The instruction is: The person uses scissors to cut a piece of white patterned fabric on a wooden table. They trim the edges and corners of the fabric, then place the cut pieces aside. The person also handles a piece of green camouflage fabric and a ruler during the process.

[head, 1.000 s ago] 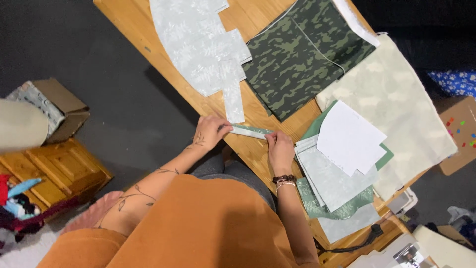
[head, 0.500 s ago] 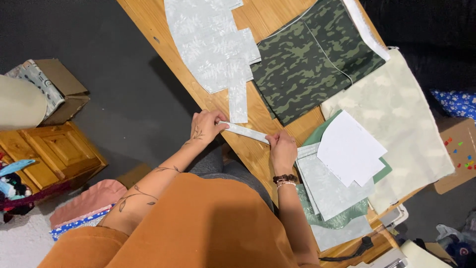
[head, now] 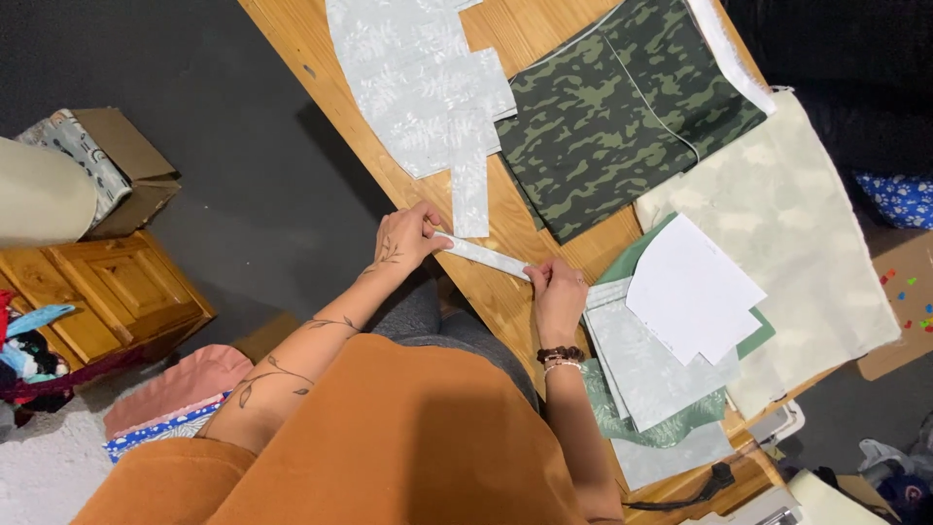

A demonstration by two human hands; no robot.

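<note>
Near the front edge of the wooden worktop (head: 505, 29), a narrow fabric strip (head: 483, 257) lay stretched between the two hands — pale grey-green with a faint leafy print, long and thin, slanting down toward the right. The left hand (head: 410, 236) pinched one end with fingers curled closed around it; the right hand (head: 556, 294) pinched the other end the same way, two beaded bracelets (head: 560, 360) at its wrist. One strip was held, and a second short strip of the same cloth hung from the large pale leaf-print piece (head: 418, 83) just above it. Beside that lay one camouflage fabric (head: 622, 112), one cream cloth (head: 797, 253), and a stack of cut pieces (head: 651, 379) — topped by one white paper pattern (head: 692, 292).
</note>
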